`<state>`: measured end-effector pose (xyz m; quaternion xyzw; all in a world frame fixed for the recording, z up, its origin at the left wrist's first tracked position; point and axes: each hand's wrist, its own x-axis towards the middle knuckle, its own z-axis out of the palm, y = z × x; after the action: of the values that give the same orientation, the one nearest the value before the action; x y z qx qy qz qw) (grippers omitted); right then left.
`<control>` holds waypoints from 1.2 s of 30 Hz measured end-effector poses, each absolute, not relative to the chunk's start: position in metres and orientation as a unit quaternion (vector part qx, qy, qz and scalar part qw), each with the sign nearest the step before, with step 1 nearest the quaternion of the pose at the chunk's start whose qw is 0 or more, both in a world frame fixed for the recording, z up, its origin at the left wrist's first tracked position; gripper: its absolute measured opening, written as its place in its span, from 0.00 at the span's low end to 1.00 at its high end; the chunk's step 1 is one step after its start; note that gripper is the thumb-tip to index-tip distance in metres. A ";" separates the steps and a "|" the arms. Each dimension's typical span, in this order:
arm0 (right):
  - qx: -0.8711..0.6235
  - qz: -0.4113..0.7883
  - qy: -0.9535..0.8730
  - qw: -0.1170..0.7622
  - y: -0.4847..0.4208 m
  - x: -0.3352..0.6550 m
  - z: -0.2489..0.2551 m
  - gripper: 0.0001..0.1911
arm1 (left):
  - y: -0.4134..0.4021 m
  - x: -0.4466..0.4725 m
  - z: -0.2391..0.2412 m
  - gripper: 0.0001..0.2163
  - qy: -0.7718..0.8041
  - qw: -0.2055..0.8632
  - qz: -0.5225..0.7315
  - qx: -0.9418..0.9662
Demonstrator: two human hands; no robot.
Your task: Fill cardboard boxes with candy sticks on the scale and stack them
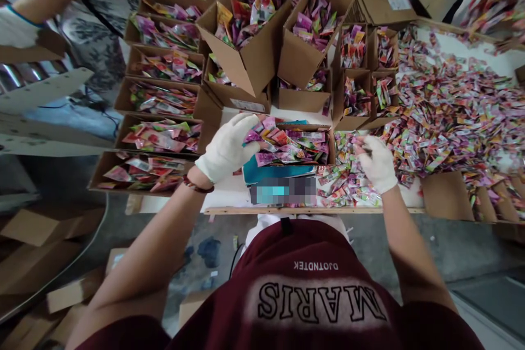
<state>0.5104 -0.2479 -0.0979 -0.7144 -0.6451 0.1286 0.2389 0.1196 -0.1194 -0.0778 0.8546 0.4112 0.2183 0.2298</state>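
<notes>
Both my hands wear white gloves. My left hand [227, 147] is closed on a fanned bunch of small colourful sachets [262, 130], held over a shallow cardboard box [330, 145] that is filled with more sachets. Under that box lies a teal box [262, 173]. My right hand [376, 164] rests curled on the loose sachets [348, 178] strewn on the table, fingers pinching at one or two of them; what is in the pinch I cannot make out.
A big heap of sachets [447, 104] covers the white table on the right. Several open cardboard boxes [162, 99] with sorted sachets stand in rows to the left and behind. Other people's gloved hands [16, 27] reach in at the top corners. Flat cartons lie on the floor at left.
</notes>
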 end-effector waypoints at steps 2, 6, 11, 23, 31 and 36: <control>-0.649 0.145 -0.705 0.248 -0.228 0.464 -0.078 0.13 | -0.125 0.127 -0.072 0.19 0.418 0.203 0.212 0.860; -0.595 0.214 -0.774 0.044 -0.197 0.384 -0.062 0.16 | -0.135 0.167 -0.071 0.16 0.389 0.190 0.130 0.892; -0.581 0.206 -0.787 0.018 -0.196 0.399 -0.059 0.15 | -0.131 0.223 -0.090 0.14 0.346 0.253 -0.002 0.903; -0.803 0.165 -0.572 0.041 -0.061 0.518 -0.140 0.21 | -0.184 0.201 -0.060 0.27 0.352 0.181 0.038 0.917; -0.807 0.134 -0.574 -0.037 -0.097 0.522 -0.119 0.16 | -0.170 0.187 -0.067 0.16 0.399 0.149 -0.048 0.904; -0.801 0.107 -0.588 -0.042 -0.179 0.568 -0.070 0.15 | -0.175 0.086 -0.003 0.15 0.484 0.063 -0.023 0.872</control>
<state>0.5680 -0.1789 -0.0696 -0.8006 -0.5881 0.1071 -0.0415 0.0862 -0.1754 -0.0028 0.8725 0.4841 -0.0234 0.0629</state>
